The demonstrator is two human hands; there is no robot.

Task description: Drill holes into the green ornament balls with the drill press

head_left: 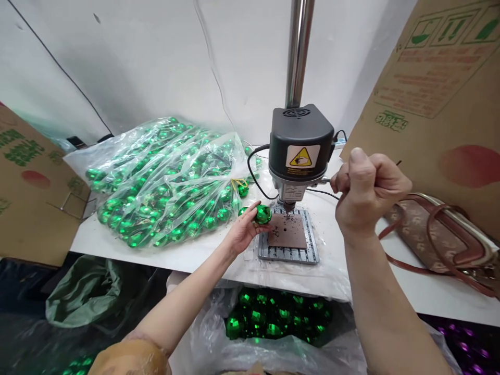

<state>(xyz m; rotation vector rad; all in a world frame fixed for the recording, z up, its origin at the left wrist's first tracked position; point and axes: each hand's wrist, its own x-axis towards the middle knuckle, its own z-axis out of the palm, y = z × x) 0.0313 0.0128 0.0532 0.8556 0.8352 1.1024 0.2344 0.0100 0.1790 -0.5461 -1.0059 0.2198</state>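
Observation:
My left hand (247,229) is closed on a shiny green faceted ball (262,214), held just left of the drill press (300,140). A second bit of green shows behind the fingers. My right hand (369,187) is wrapped round the press's feed lever (323,180), whose grip end the fist hides. Below the chuck (289,205), a brown square board (289,233) with a small dark hole lies on the slotted metal base (308,258). Dark shavings are scattered over the board and base. The ball is apart from the chuck.
A clear bag (164,182) full of green balls lies on the white table (219,263) at left. More green balls (273,315) sit in a plastic-lined container below the front edge. A brown handbag (433,234) and cardboard (441,94) stand at right; a cable (253,172) loops beside the press.

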